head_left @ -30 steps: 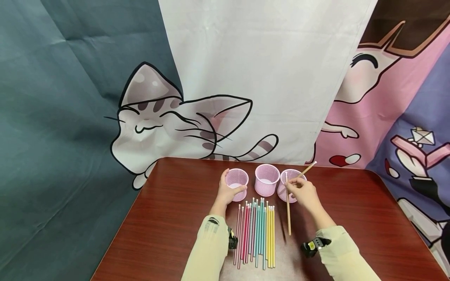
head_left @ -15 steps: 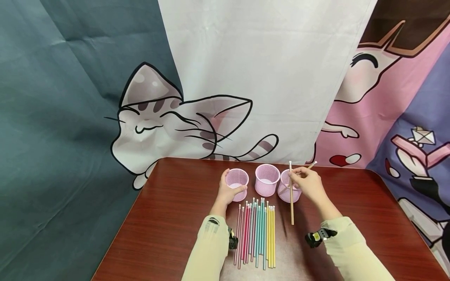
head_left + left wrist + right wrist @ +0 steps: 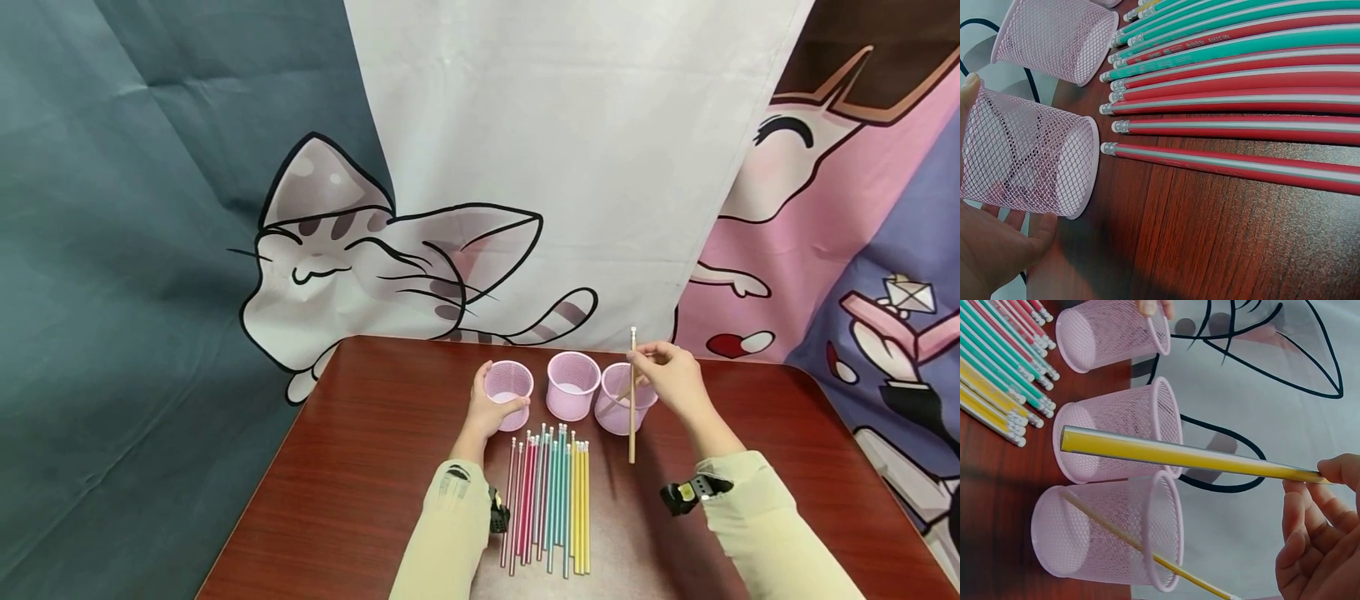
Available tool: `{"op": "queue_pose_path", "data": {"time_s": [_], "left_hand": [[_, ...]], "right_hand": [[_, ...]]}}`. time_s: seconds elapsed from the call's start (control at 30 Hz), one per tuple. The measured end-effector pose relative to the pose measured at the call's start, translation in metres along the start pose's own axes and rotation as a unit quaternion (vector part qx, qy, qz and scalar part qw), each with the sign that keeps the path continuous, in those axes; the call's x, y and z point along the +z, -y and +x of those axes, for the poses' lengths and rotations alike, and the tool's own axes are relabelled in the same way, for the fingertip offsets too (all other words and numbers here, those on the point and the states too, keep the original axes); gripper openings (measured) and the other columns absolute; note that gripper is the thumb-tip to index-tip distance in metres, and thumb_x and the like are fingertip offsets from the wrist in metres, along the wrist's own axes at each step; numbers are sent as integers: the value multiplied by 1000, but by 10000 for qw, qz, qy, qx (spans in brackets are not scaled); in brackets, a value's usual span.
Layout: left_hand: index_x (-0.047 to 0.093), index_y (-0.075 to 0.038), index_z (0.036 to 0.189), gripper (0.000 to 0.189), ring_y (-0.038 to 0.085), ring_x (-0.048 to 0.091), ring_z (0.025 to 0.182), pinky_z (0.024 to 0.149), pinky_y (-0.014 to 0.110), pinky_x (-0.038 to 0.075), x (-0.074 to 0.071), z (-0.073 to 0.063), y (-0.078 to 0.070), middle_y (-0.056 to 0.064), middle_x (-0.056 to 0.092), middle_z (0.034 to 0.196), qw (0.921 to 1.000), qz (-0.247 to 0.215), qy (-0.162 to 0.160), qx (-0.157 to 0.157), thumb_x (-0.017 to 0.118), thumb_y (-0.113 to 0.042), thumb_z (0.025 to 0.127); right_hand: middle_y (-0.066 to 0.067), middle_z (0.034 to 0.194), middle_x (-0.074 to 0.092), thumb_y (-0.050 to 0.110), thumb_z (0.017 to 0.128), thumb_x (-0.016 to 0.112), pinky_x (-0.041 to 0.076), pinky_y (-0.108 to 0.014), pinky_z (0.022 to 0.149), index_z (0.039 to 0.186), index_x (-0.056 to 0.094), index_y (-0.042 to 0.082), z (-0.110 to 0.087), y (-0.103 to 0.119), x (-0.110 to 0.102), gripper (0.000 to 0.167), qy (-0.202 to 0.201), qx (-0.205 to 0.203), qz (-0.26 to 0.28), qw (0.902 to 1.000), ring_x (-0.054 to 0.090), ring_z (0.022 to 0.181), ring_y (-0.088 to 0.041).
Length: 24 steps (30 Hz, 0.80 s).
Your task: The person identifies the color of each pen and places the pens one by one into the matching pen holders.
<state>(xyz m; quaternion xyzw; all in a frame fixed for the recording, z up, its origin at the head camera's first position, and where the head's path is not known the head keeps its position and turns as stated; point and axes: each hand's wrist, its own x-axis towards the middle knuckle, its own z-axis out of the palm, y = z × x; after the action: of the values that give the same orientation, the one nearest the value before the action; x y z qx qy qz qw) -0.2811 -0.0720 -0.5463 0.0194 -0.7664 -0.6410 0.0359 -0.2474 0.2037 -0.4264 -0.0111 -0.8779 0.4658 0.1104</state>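
Observation:
My left hand point(image 3: 486, 414) grips the leftmost pink mesh pencil cup point(image 3: 514, 410), thumb along its near side. In the left wrist view, that cup shows nothing inside. With fingertips and thumb, my right hand point(image 3: 677, 383) pinches a yellow pencil point(image 3: 1160, 450) near its eraser end. The pencil hangs roughly upright, eraser up, overlapping the rightmost mesh cup point(image 3: 609, 417) in the head view. Inside that cup leans another yellow pencil point(image 3: 1116, 530), its eraser end past the rim. A middle mesh cup point(image 3: 572, 408) stands between the two.
Red pencils point(image 3: 527, 508), green pencils point(image 3: 558, 492) and yellow pencils point(image 3: 581, 517) lie side by side on the brown table point(image 3: 360, 467), in front of the cups. A cartoon-printed curtain point(image 3: 600, 167) hangs behind the table's far edge.
My right hand has moved right and raised the pinched pencil, which shifts from in front of the rightmost cup's left side to its middle. The left hand keeps its grip on the cup.

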Motion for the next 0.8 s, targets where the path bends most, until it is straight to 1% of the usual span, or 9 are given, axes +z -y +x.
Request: {"op": "queue_pose_path", "data": {"time_s": [0.07,0.23,0.37,0.5,0.63,0.8], "left_hand": [[33,-15,140,96,35,37,123,101,48,30,0,0,0,17,36,138,10000,13,-15,11,86,-9,60],[33,-17,139,96,36,37,123,100,48,30,0,0,0,18,36,137,10000,19,-13,-14,86,-9,60],[33,-16,139,96,35,37,124,101,48,29,1,0,1,19,36,137,10000,8,-6,16,87,-9,59],[34,-16,139,96,33,37,124,102,46,29,0,0,2,18,37,137,10000,-1,-16,49,87,-9,59],[34,-16,139,96,32,38,123,102,46,29,-1,0,1,17,37,137,10000,-5,-6,26,87,-10,59],[34,-17,139,96,32,38,123,101,46,30,-1,0,1,17,37,137,10000,27,23,6,87,-11,59]], "right_hand": [[-6,71,64,21,88,63,45,-20,52,97,64,-4,1,2,-2,27,-61,7,55,10000,63,57,-16],[-6,68,62,21,88,63,47,-20,50,95,63,-4,5,6,-6,26,-221,-13,248,9994,61,55,-13],[-4,65,62,20,89,62,47,-19,50,95,62,-5,6,7,-9,25,-386,-116,426,9983,59,52,-7],[1,63,61,21,88,62,45,-16,50,95,62,-4,7,10,-12,25,-654,-151,478,9966,57,51,-2],[6,64,58,21,88,62,46,-14,52,98,62,-4,7,13,-14,27,-937,-8,569,9940,59,54,-1],[12,63,55,20,87,64,46,-14,51,98,61,-2,9,15,-16,25,-1435,121,834,9861,58,52,1]]}}
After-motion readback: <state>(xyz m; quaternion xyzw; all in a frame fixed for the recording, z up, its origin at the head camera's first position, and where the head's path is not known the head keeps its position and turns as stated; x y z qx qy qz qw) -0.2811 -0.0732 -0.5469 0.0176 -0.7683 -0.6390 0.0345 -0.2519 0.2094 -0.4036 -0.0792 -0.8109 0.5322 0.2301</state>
